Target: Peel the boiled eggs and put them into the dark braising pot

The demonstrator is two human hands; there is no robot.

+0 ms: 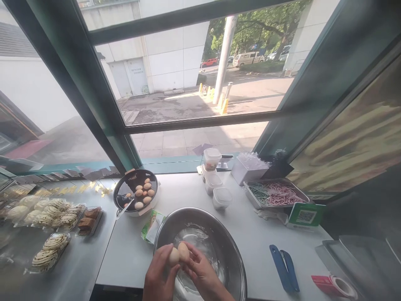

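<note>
My left hand (161,267) is closed around a pale egg (174,256), and my right hand (200,267) pinches a browner egg (183,251) right beside it. The two eggs look to be touching. Both hands are over the near left part of a large metal bowl (230,238), which has a shiny wet-looking inside. Behind the bowl to the left, a dark round pot (125,184) holds several eggs in dark liquid, with a ladle handle (123,212) leaning over its rim. A green and white packet (154,225) lies between pot and bowl.
Lidded tubs (222,197) stand behind the bowl. At right are a tray of pink and green strips (275,192), a green QR sign (306,215), a blue folding tool (284,267) and a tape roll (340,286). Packed buns (50,251) sit on the left counter. Window frames rise ahead.
</note>
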